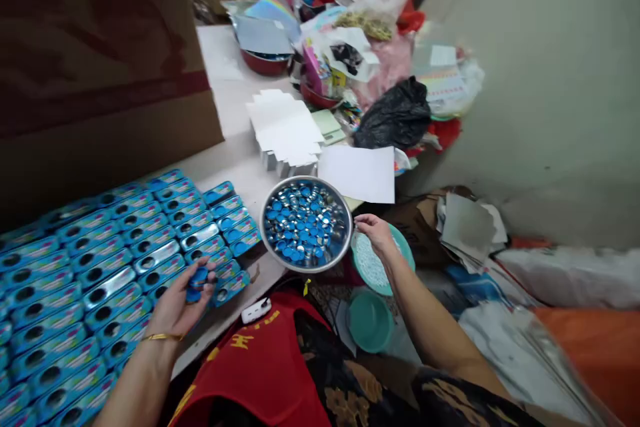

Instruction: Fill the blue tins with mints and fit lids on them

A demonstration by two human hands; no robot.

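Note:
My left hand is palm up with its fingers curled round a few blue round caps. It is over the near edge of the rows of blue printed boxes, many with a dark round hole. To its right, a steel bowl holds many small round metal caps, some showing blue faces. My right hand is just off the bowl's right rim, above a turquoise basin of small white pieces. Its fingertips are pinched together; whatever they hold is too small to make out.
A large cardboard box stands at the back left. Flattened white cartons and a white sheet lie behind the bowl. Bags, including a black one, are heaped at the back. Low down is an empty-looking green basin.

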